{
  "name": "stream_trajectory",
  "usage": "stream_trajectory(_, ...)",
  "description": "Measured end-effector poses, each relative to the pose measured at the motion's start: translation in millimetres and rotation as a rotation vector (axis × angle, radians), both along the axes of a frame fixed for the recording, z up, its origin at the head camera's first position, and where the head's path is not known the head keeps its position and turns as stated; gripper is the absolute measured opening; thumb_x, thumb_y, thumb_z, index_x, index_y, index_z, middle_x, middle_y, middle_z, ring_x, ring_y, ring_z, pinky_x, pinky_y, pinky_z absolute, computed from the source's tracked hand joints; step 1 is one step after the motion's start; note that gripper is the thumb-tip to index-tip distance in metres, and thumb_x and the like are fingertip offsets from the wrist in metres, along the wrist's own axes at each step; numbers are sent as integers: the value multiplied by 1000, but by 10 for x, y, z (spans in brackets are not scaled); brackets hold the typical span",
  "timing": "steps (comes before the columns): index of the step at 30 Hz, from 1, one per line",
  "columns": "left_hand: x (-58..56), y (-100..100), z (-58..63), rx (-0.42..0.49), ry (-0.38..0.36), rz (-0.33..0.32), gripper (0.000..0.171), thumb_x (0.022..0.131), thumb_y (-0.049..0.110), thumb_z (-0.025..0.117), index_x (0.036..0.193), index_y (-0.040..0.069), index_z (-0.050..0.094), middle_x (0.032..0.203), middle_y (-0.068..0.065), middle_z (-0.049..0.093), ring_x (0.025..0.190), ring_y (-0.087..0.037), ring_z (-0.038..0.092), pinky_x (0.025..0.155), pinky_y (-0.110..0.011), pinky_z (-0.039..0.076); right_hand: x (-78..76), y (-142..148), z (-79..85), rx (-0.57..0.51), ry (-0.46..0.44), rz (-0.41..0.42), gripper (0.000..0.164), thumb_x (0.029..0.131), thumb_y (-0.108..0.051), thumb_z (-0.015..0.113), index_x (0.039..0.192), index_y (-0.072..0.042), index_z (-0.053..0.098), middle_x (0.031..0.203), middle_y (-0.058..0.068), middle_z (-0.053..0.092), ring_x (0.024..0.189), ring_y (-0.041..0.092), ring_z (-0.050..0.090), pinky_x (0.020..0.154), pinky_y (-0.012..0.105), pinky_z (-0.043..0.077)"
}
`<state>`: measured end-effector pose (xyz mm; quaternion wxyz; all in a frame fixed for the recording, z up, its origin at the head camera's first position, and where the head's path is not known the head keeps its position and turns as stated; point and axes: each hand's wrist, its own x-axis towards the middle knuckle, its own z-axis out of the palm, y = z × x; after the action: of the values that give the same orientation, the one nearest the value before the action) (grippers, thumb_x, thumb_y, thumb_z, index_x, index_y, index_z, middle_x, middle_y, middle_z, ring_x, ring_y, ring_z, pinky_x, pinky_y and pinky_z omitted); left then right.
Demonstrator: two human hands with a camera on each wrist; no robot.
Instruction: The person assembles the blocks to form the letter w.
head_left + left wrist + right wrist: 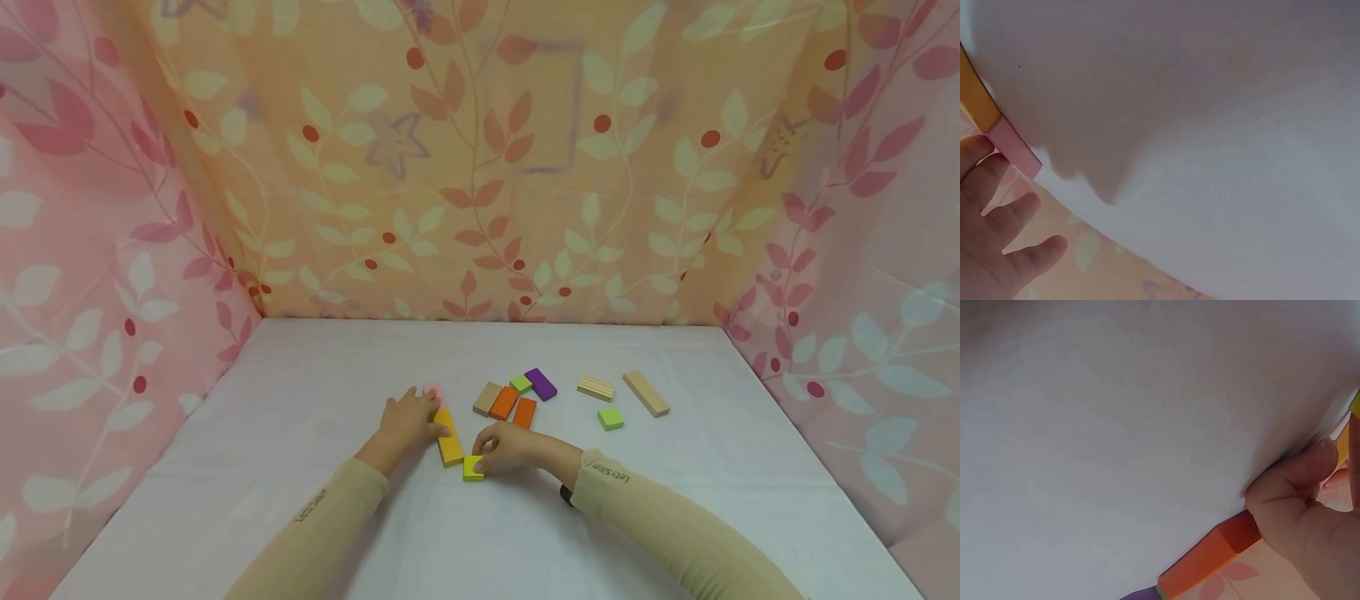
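Observation:
My left hand point(408, 421) lies along the left side of a pink block point(432, 389) and a long amber block point(451, 446), set end to end. Its thumb touches the amber block, and its fingertips rest at the pink one. In the left wrist view, those fingers are spread and fairly straight beside the pink block point(1015, 149). My right hand point(510, 447) pinches a small yellow block point(472, 469) near the amber block's front end, its fingers curled. Only a corner of the yellow block point(1355, 406) enters the right wrist view, so the finger contact is partly hidden.
Behind the right hand lie a tan block point(488, 398), two orange blocks point(505, 403), a green block point(521, 384) and a purple block point(542, 384). Farther right are a ridged wooden block point(596, 387), another green block point(611, 418) and a long wooden block point(646, 393).

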<state>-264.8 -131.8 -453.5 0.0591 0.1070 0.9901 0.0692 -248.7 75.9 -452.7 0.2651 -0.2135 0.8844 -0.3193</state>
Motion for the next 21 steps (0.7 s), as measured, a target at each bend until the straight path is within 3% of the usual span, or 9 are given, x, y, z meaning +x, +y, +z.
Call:
stream_trajectory(13,33,-1,68,6,-35,-35,65,87,45,68,133,2,58,146,-14,47,136,-40,36,103,-64,31,7,-10,1,-9,-9,-1,6,87,-19,75,90,-18,70,102,2,61,94,23,52,86,46,48)
stream_trajectory(21,16,2,33,-12,-29,-43,65,88,45,66,136,3,55,148,-13,45,137,-40,36,102,-66,31,3,-6,32,-6,-16,1,5,87,-18,75,90,-18,70,104,3,61,96,24,53,89,48,48)
